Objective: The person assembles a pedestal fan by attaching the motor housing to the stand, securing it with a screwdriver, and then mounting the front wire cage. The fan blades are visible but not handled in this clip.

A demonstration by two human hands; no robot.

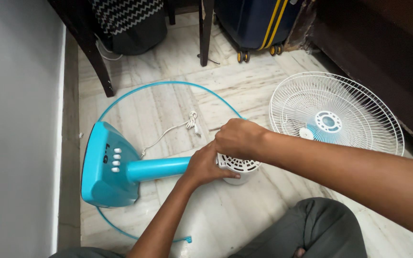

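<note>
I see the fan (135, 167) lying on the floor (244, 86), long axis left-right, base left, motor (237, 167) right. My left hand (205, 166) clamps the neck; my right hand (239, 138) wraps the motor. Grille (335, 114) nearby.

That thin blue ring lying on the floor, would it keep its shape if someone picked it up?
Probably not. The blue ring is a thin open hoop with a loose end, so it would likely flex and sag. It looks light. Lying flat on the marble floor, it would likely slide rather than roll.
</note>
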